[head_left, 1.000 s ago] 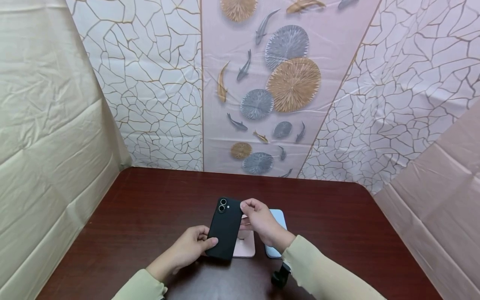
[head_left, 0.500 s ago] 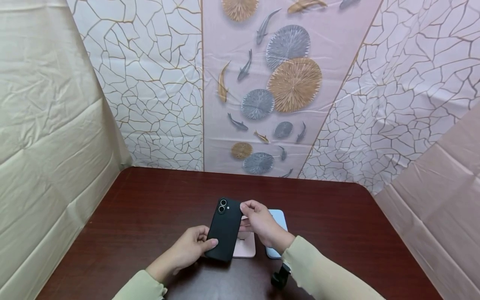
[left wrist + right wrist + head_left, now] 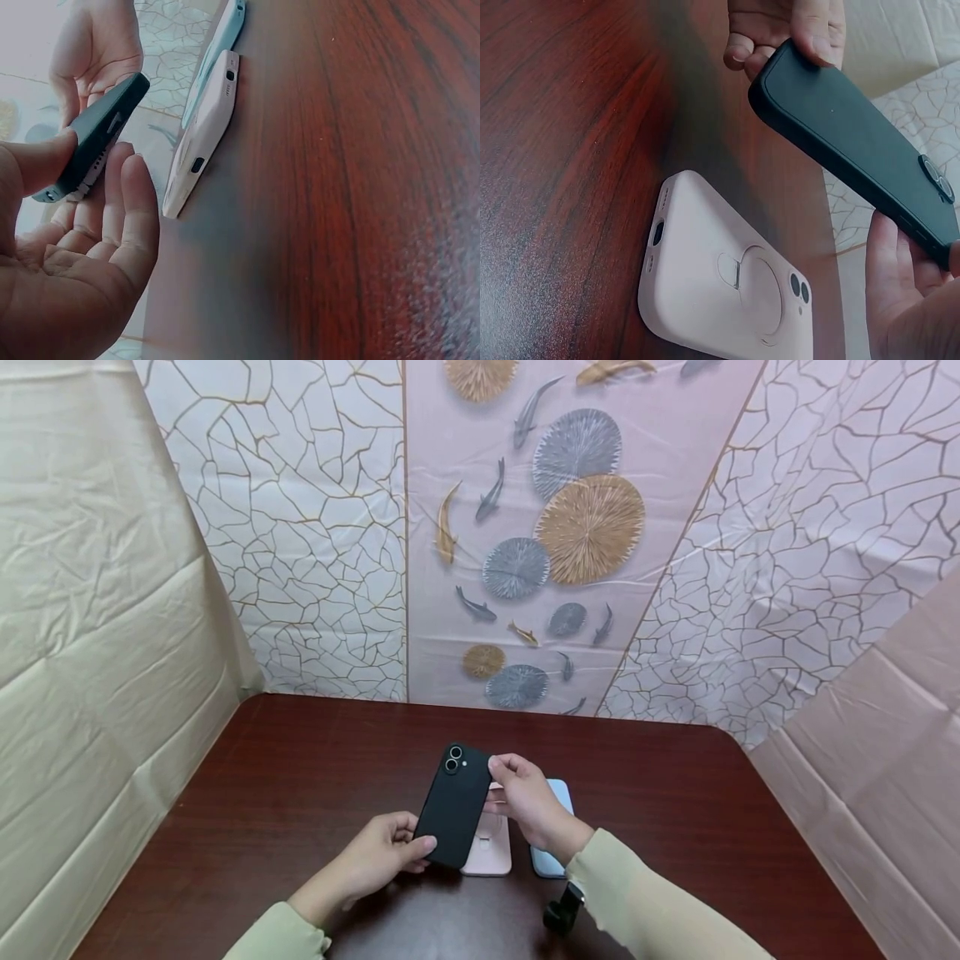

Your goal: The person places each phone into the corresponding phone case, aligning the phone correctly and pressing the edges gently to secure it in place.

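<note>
A smartphone in a black case point(image 3: 454, 806) is held above the table, its back with two camera lenses turned up. My left hand point(image 3: 378, 858) grips its lower left corner, thumb on the back and fingers beneath. At the upper right edge, my right hand point(image 3: 528, 802) pinches the phone between thumb and fingers. In the left wrist view the bottom edge of the black phone point(image 3: 97, 142) shows its port and speaker holes. Under and right of it lies a pink phone case point(image 3: 727, 277) with a ring on its back, partly covered by the black phone in the head view.
A light blue phone case point(image 3: 551, 862) lies right of the pink one, partly behind the right forearm. A dark object point(image 3: 562, 910) hangs at the right wrist. The reddish-brown table point(image 3: 322, 760) meets patterned cloth walls point(image 3: 322, 527) at the back and sides.
The black phone has risen slightly and shifted up and right at its camera end. My right hand has moved a little right with it; the left hand has hardly moved.
</note>
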